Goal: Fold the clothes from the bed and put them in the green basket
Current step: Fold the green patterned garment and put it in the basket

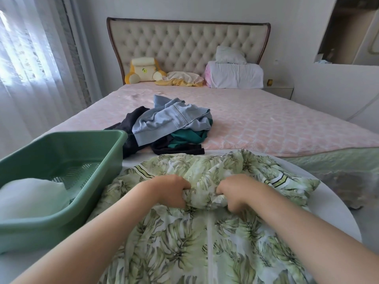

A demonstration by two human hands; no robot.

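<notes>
Both hands, left hand point(172, 190) and right hand point(235, 192), bunch the pale green leaf-print garment point(184, 232) on the white round table point(336, 212). Probably mid-fold: flatten creases, square the edges, then into the green plastic basket point(61, 224) alongside.

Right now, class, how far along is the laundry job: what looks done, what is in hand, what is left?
Done: one white item, seemingly folded cloth, lies in the green basket. In hand: the left hand and right hand both grip the leaf-print garment spread on the white table. Left: the pile of light blue, teal and dark clothes on the bed is unfolded.
</notes>
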